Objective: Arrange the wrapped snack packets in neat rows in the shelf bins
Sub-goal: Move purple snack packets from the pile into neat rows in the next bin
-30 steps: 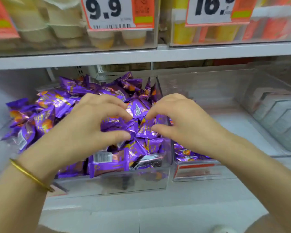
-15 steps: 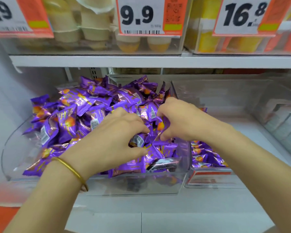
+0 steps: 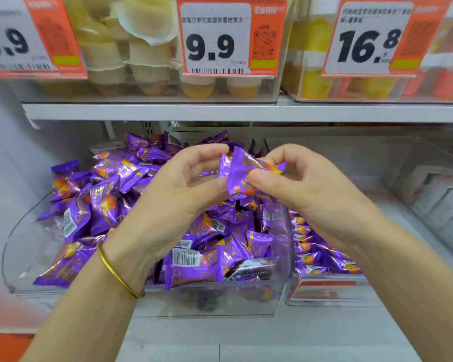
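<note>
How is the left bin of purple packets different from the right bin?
The left bin is heaped high; the right bin is filled low, only at its front. The left bin's packets lie jumbled; the right bin's packets overlap in a row. Both bins are clear plastic.

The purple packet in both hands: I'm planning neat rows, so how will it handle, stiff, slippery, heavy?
Probably light: the left hand and right hand hold the purple packet with pinches alone. Its glossy foil may slide on neighbours. Its crimped ends look thin and floppy.
</note>
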### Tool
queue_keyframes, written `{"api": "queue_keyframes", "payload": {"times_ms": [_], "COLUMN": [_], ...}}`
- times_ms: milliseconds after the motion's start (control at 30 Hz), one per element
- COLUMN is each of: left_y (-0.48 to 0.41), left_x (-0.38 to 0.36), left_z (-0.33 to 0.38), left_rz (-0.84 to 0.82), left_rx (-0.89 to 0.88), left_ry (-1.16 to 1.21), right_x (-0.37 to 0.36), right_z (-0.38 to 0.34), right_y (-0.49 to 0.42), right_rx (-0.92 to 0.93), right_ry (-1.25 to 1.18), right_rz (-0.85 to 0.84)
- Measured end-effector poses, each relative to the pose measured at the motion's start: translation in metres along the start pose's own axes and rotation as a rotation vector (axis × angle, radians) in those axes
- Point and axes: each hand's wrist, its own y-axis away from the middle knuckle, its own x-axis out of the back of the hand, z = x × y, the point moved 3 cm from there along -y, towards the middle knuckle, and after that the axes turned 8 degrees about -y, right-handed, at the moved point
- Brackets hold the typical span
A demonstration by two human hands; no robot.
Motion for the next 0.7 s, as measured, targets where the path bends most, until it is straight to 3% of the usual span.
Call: {"api": "queue_keyframes", "payload": {"times_ms": [133, 233, 333, 400, 467, 700], "left_y": [-0.001, 0.001, 0.003, 0.004, 0.005, 0.004], "left_x": [0.003, 0.009, 0.028, 0.035, 0.035, 0.028], "left_z": [0.0, 0.002, 0.007, 0.006, 0.0, -0.004], "left_rz": [-0.024, -0.019, 0.108, 0.064, -0.051, -0.136], "left_rx": [-0.049, -0.07, -0.193, -0.252, -0.234, -0.172], "left_ry": [-0.022, -0.208, -0.755, -1.127, -1.326, -1.443], "right_x": [-0.003, -0.003, 0.004, 0.007, 0.009, 0.012], "right_z": [0.006, 0.006, 0.004, 0.004, 0.004, 0.009], "right_y": [-0.006, -0.006, -0.005, -0.002, 0.0, 0.0], "right_rx": [-0.073, -0.072, -0.042, -0.032, -0.044, -0.103], "right_ry": [-0.156, -0.19, -0.228, -0.251, -0.266, -0.313], "right_rz": [-0.022, -0.025, 0.032, 0.049, 0.047, 0.056]}}
